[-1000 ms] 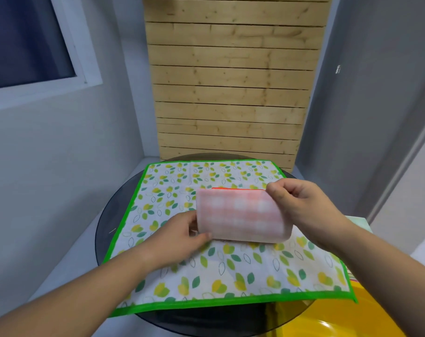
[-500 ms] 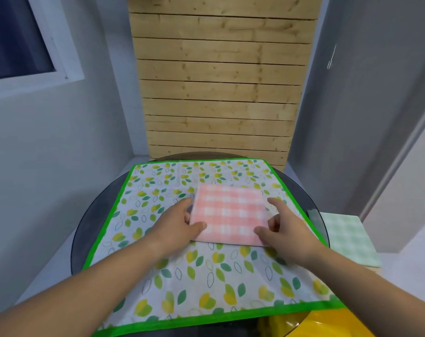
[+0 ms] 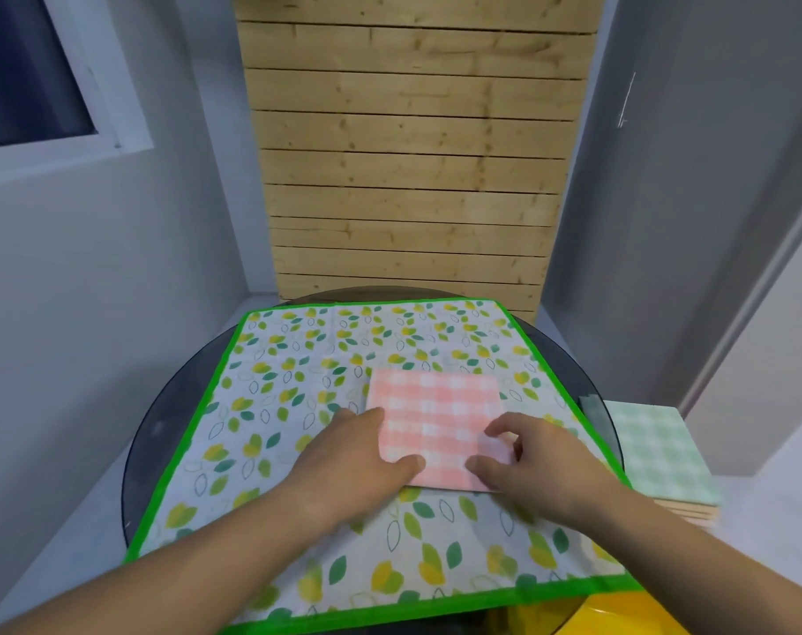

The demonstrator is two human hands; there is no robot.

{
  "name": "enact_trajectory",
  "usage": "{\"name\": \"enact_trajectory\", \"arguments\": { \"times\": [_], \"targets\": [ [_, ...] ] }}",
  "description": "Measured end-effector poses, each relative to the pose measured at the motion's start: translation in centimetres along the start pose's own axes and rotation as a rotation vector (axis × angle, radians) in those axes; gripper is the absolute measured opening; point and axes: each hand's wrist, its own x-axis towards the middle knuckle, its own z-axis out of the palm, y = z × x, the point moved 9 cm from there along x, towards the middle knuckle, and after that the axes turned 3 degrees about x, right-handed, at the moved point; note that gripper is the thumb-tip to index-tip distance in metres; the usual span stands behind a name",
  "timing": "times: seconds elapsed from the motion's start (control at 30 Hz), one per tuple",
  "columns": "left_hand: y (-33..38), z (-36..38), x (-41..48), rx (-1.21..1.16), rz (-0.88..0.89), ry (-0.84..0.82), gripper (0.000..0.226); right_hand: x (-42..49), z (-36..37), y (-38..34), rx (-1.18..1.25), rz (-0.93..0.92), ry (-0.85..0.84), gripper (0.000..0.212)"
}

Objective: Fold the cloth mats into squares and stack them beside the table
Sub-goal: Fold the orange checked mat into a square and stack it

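Observation:
A folded pink gingham mat (image 3: 436, 414) lies flat as a square on a large leaf-print cloth with a green border (image 3: 289, 382), which covers a round dark glass table (image 3: 161, 433). My left hand (image 3: 353, 456) rests flat on the pink mat's near left corner, thumb pressing on top. The curled fingers and thumb of my right hand (image 3: 532, 460) pinch the mat's near right corner. To the right of the table, a stack of folded mats (image 3: 656, 451) has a green gingham one on top.
A wooden slat panel (image 3: 413, 176) stands behind the table between grey walls, with a window (image 3: 23, 75) at the upper left. A yellow object (image 3: 619, 616) shows under the table's near right edge. The stack sits on a white ledge (image 3: 766, 497).
The pink mat was held up in both hands, then laid flat on the leaf cloth. My right hand moved from its far edge to its near right corner.

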Motion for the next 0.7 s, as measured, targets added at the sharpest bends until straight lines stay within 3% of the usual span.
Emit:
{"name": "enact_trajectory", "arguments": {
  "times": [0.17,0.33,0.5,0.7],
  "targets": [
    [0.8,1.7,-0.5,0.360,0.011,0.103,0.073,-0.7,0.7,-1.4,-0.252,0.017,0.124,0.074],
    [-0.9,3.5,-0.4,0.410,-0.010,0.016,0.086,-1.8,2.3,-1.2,-0.287,-0.022,0.142,0.075],
    [-1.9,3.5,-0.2,0.416,-0.008,-0.062,0.079,-1.9,1.9,0.3,-0.270,-0.065,0.108,0.064],
    [-2.7,3.0,-0.6,0.462,0.048,-0.118,0.064,-2.0,1.7,2.7,-0.332,-0.087,-0.064,0.054]
  ]
}}
